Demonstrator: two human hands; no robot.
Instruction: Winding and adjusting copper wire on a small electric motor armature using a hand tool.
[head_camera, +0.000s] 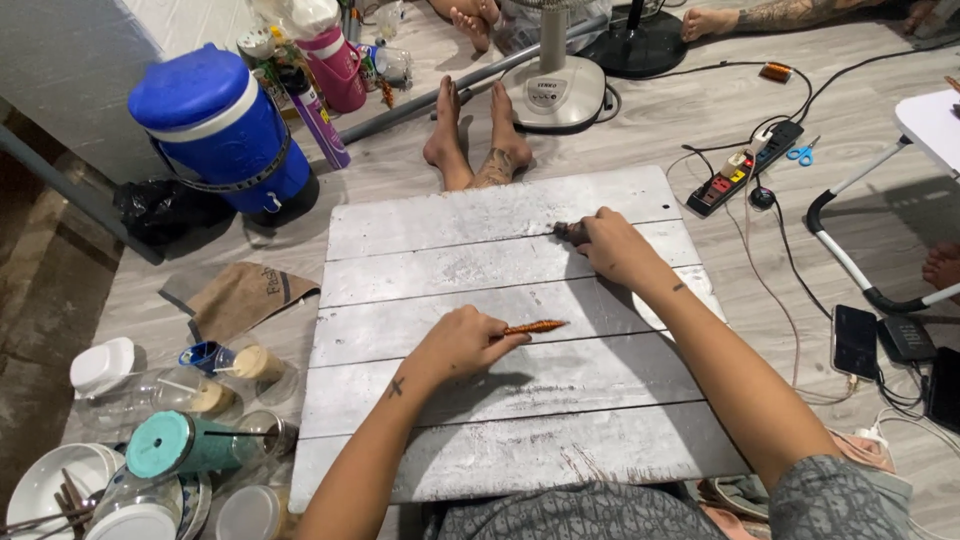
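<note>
The left hand (460, 345) pinches an orange rod (535, 326) flat on the white board (500, 400). The right hand (615, 245) closes on a dark piece (568, 231). The two parts lie well apart, not yet joined.

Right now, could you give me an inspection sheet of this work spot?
Surface: whitewashed plank board, worn, lying over the person's lap.
Job's things: thin orange-brown ridged stick; small dark piece.
Clutter: blue cooler jug, cups and bowls at left, brown paper bag.
Hands: left hand pinches the stick; right hand grips the dark piece.
Cables: power strip with leads, phones charging.
Surroundings: fan base, blue scissors, another person's bare feet.
</note>
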